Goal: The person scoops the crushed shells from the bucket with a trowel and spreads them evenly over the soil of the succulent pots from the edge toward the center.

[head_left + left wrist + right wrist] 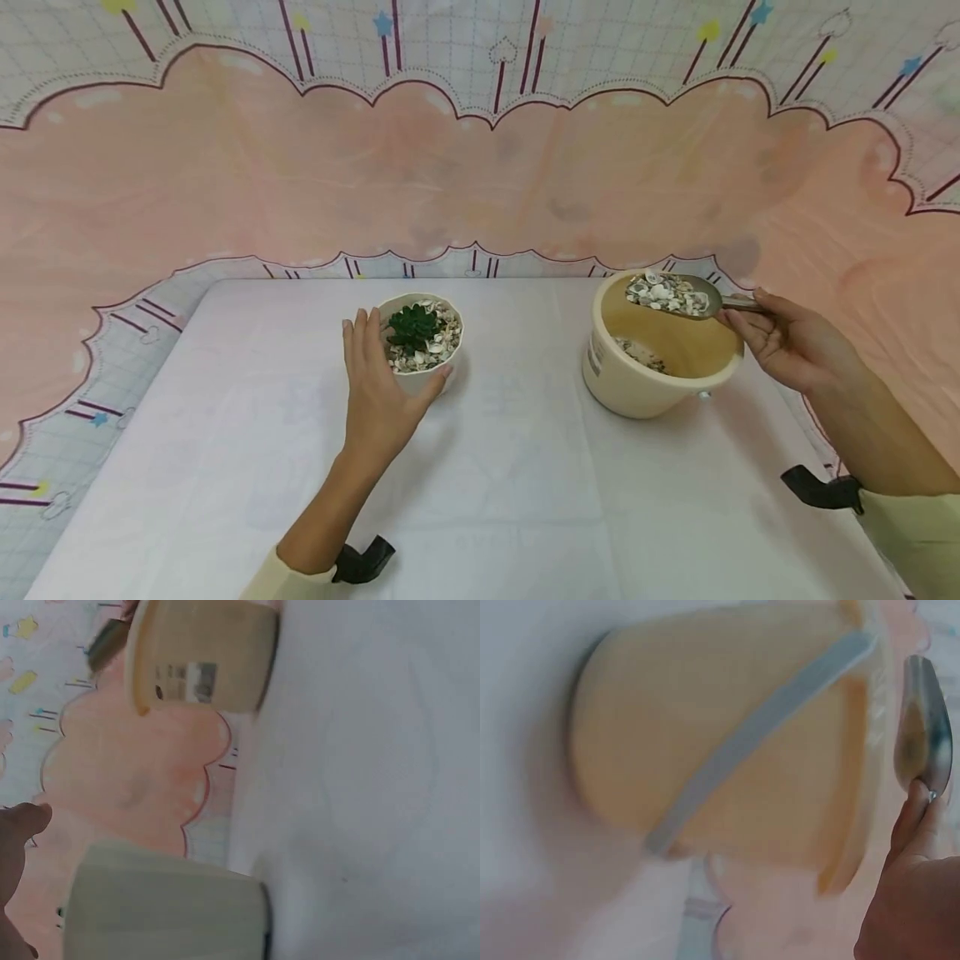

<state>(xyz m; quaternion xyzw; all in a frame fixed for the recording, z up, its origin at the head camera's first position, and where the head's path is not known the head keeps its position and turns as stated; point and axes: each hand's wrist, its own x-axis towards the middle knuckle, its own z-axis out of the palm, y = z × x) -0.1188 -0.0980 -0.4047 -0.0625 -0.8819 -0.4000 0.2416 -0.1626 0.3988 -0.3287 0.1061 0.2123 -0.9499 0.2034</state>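
I see my left hand resting against the near side of the small pot, fingers mostly straight along its wall and the thumb curved around the front. The pot stands on the table, left of the middle, with a green plant in it and shells around the plant. My right hand pinches the handle of a metal scoop, which is full of shells and held level above the far rim of the bucket. The bucket stands on the table at the right, well apart from the pot, with a few shells on its bottom.
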